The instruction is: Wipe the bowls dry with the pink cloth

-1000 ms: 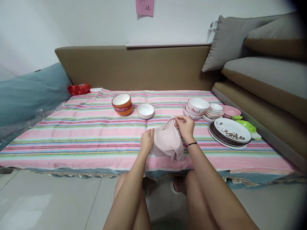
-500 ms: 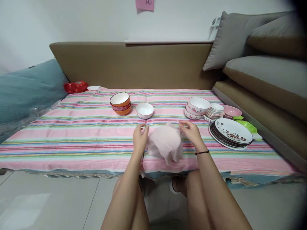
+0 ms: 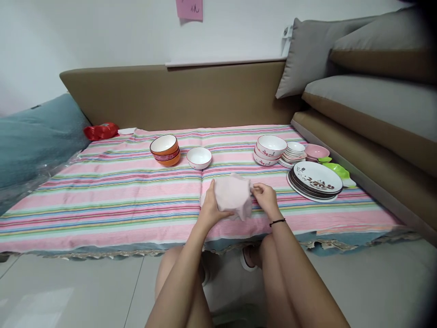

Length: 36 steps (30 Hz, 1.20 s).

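Observation:
A pale pink cloth [image 3: 232,193] is bunched up above the striped bedspread [image 3: 119,191], near its front edge. My left hand [image 3: 210,208] cups the cloth from the left and below, fingers wrapped round it. My right hand [image 3: 264,199] pinches the cloth's right edge. A white bowl with a red rim [image 3: 199,157] sits just beyond the cloth. A stack of orange bowls [image 3: 165,150] stands left of it.
To the right stand stacked white floral bowls [image 3: 271,149], small saucers [image 3: 294,151], a pink dish [image 3: 316,151], a stack of floral plates [image 3: 316,179] and a green dish [image 3: 337,171]. Sofa cushions [image 3: 368,105] rise at right, a teal pillow [image 3: 34,136] at left, and tiled floor lies below.
Both hands have closed on the cloth again: the left moved under its left side, the right took its right edge. The cloth is bundled tighter. The camera shifted right.

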{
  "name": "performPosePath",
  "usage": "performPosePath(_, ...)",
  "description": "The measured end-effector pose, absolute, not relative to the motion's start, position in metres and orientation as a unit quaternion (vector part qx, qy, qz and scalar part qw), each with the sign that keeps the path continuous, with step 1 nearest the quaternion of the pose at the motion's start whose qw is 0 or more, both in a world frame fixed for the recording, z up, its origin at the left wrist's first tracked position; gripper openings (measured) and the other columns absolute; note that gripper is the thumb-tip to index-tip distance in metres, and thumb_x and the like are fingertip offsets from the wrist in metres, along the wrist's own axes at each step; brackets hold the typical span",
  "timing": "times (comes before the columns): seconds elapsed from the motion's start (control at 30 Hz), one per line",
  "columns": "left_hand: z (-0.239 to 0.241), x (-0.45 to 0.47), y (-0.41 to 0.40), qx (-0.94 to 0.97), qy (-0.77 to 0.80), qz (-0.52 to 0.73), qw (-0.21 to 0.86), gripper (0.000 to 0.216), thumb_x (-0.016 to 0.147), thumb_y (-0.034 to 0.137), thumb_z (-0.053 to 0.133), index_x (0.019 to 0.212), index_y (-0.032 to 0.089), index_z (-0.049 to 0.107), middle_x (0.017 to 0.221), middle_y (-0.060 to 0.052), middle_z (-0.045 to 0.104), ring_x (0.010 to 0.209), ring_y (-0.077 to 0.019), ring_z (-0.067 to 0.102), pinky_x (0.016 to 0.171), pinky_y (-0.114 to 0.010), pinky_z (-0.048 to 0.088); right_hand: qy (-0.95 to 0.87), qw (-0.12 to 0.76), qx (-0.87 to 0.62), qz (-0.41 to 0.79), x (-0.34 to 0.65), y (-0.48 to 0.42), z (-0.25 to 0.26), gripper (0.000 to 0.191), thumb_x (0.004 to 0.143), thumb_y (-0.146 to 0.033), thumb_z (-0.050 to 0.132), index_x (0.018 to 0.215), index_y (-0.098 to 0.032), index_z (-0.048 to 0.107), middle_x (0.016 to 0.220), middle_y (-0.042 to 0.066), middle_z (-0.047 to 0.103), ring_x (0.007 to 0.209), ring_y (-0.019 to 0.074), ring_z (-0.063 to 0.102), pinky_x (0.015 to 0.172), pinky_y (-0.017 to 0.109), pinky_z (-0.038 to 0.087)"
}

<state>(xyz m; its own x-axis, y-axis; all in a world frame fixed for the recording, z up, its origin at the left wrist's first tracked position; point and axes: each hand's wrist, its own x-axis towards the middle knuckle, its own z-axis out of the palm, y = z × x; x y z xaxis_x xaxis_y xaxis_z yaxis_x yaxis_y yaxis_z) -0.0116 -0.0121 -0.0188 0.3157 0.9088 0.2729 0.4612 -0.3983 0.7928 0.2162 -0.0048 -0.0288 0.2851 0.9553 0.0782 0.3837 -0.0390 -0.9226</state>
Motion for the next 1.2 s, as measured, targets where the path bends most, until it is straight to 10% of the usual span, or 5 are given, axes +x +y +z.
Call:
performPosePath(0.37,-0.032,-0.031,-0.012,0.715,0.456,0.364,0.385,0.135,0.058,0.045,0.084,0.15,0.021,-0.012,0.155,-0.022,0.019,0.144,-0.0355,0.02,0.117,-0.05,0.02,-0.524,0.541,-0.657,0.007,0.226,-0.012,-0.015,0.033,0.082,-0.018,0.042,0.107,-0.014,0.064,0.109,0.015,0.062,0.103,0.0268,0.058,0.092,0.044,0.046)
performPosePath(0.57,-0.022,-0.043,-0.013,0.73,0.428,0.365,0.388,0.141,0.049,0.058,0.084,0.151,0.024,-0.007,0.16,-0.019,-0.006,0.147,-0.0354,-0.003,0.118,-0.053,0.007,-0.634,0.58,-0.491,0.141,0.184,-0.016,0.008,0.031,0.091,-0.032,0.051,0.119,-0.022,0.06,0.124,0.009,0.061,0.12,0.023,0.053,0.106,0.042,0.04)
performPosePath(0.83,0.0,-0.031,0.007,0.748,0.406,0.356,0.386,0.137,0.045,0.067,0.079,0.153,0.022,0.008,0.16,-0.017,0.007,0.147,-0.0359,0.004,0.119,-0.05,0.008,-0.658,0.434,-0.458,0.412,0.199,-0.015,-0.005,0.132,0.051,-0.056,0.086,0.153,-0.024,0.008,0.158,0.013,0.013,0.146,0.0296,0.013,0.118,0.047,0.015)
performPosePath(1.2,-0.02,-0.022,0.016,0.73,0.391,0.379,0.413,0.146,0.037,0.078,0.073,0.152,0.016,0.01,0.157,-0.022,0.016,0.145,-0.0383,0.015,0.118,-0.049,0.015,-0.638,0.449,-0.446,0.439,0.189,-0.01,-0.037,0.155,0.04,-0.047,0.093,0.151,-0.025,-0.013,0.157,0.016,0.01,0.145,0.0302,0.016,0.117,0.048,0.015)
